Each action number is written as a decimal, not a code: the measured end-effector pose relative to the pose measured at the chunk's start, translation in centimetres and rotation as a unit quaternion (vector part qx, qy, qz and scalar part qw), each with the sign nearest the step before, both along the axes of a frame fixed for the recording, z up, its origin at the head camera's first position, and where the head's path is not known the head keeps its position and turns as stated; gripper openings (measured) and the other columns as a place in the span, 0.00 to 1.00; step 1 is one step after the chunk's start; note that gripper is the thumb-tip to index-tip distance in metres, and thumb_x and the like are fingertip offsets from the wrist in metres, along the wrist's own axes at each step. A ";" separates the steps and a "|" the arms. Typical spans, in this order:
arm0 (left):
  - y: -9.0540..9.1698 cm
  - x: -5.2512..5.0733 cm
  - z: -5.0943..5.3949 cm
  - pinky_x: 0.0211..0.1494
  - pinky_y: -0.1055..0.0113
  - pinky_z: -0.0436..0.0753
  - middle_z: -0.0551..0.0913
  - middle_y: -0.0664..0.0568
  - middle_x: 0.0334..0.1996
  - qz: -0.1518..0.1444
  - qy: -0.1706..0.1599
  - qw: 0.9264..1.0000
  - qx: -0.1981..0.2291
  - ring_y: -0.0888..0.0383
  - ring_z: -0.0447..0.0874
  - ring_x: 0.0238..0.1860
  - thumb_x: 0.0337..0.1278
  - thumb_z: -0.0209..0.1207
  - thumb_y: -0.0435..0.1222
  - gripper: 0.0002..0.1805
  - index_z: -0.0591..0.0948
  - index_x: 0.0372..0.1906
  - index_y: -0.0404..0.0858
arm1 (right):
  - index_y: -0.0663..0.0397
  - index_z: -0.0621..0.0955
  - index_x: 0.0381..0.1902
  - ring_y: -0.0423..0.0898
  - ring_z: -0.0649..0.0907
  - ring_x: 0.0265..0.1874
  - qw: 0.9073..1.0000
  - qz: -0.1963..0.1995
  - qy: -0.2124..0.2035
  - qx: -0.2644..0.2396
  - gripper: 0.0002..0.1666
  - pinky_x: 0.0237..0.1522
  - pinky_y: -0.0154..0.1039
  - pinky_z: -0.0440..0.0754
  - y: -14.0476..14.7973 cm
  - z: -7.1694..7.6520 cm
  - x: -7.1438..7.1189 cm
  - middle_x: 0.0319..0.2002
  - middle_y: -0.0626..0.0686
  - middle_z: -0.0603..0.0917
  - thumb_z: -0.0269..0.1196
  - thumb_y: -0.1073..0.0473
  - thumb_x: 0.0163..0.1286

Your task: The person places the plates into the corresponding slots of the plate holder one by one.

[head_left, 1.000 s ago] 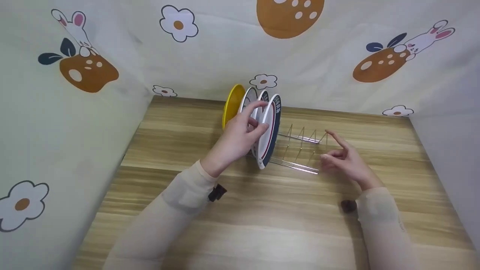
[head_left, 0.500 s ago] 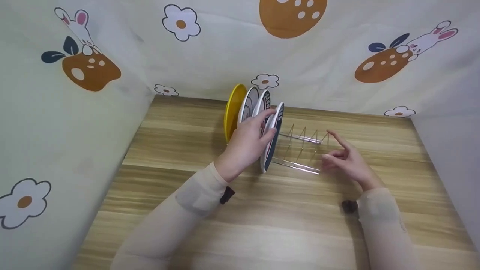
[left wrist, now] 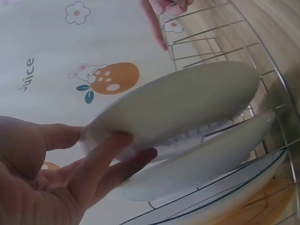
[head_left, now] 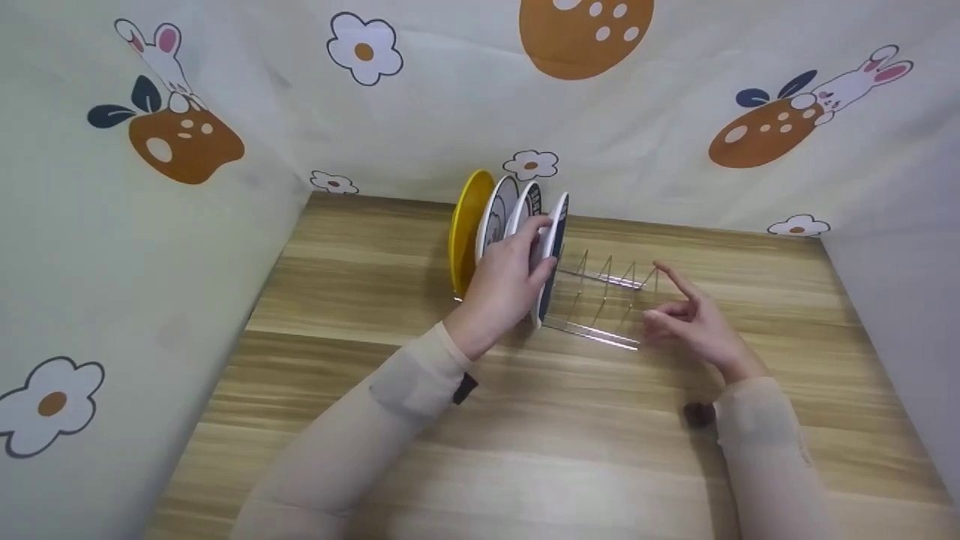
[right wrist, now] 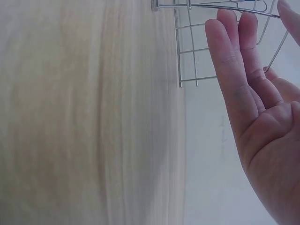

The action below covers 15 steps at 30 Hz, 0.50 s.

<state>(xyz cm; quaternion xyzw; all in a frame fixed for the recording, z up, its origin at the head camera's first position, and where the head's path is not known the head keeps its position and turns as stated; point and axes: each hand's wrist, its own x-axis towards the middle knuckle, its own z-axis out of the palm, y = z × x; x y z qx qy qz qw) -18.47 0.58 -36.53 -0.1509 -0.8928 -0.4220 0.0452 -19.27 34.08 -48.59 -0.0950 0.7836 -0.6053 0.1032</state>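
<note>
My left hand (head_left: 501, 281) pinches the rim of a white plate (head_left: 549, 294) with a dark blue border, thumb on one side and fingers on the other. In the left wrist view this plate (left wrist: 187, 96) stands tilted on edge over the wire dish rack (left wrist: 270, 58), its pale underside showing. Left of it stand a similar plate (head_left: 534, 193), a white printed plate (head_left: 495, 214) and a yellow plate (head_left: 465, 236). My right hand (head_left: 697, 322) touches the right end of the dish rack (head_left: 600, 335); the right wrist view shows its fingers (right wrist: 225, 51) straight against the wires.
The rack stands on a wood-grain table (head_left: 555, 442). Behind and at both sides hangs a cloth backdrop (head_left: 435, 120) printed with flowers, rabbits and oranges. Bare wire dividers (head_left: 607, 277) stand between the held plate and my right hand.
My left hand has shifted right with the held plate, which has turned more edge-on and now stands farther from its neighbour. Its lower edge rose slightly in the last half second. My right hand stays put.
</note>
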 end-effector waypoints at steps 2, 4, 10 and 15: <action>-0.1 -0.3 -0.1 0.53 0.63 0.89 0.87 0.44 0.57 -0.004 -0.014 1.000 0.007 0.53 0.88 0.49 0.69 0.65 0.37 0.28 0.72 0.71 0.46 | 0.34 0.54 0.84 0.55 0.92 0.36 1.000 -0.001 -0.001 0.000 0.53 0.45 0.52 0.90 0.0 0.0 0.0 0.41 0.73 0.87 0.68 0.63 0.70; -0.2 -0.6 0.0 0.56 0.61 0.88 0.86 0.46 0.60 -0.007 -0.027 1.000 0.014 0.53 0.88 0.52 0.66 0.68 0.38 0.28 0.74 0.69 0.47 | 0.34 0.54 0.84 0.54 0.92 0.36 1.000 -0.002 0.000 0.004 0.53 0.44 0.52 0.90 0.1 0.1 0.0 0.41 0.71 0.88 0.68 0.63 0.70; -0.5 -1.7 0.4 0.64 0.60 0.84 0.87 0.50 0.58 0.009 -0.042 0.999 -0.011 0.53 0.86 0.61 0.58 0.74 0.41 0.27 0.79 0.62 0.50 | 0.30 0.55 0.83 0.53 0.92 0.36 1.000 -0.004 -0.001 0.011 0.53 0.45 0.51 0.90 0.1 0.1 0.0 0.42 0.72 0.87 0.69 0.62 0.70; -0.5 -1.9 0.4 0.61 0.63 0.86 0.89 0.51 0.56 0.018 -0.047 0.998 -0.023 0.55 0.88 0.58 0.58 0.74 0.40 0.26 0.81 0.62 0.49 | 0.30 0.54 0.83 0.52 0.92 0.36 1.000 -0.001 0.000 0.012 0.53 0.45 0.51 0.90 0.2 0.0 -0.1 0.42 0.73 0.87 0.69 0.62 0.70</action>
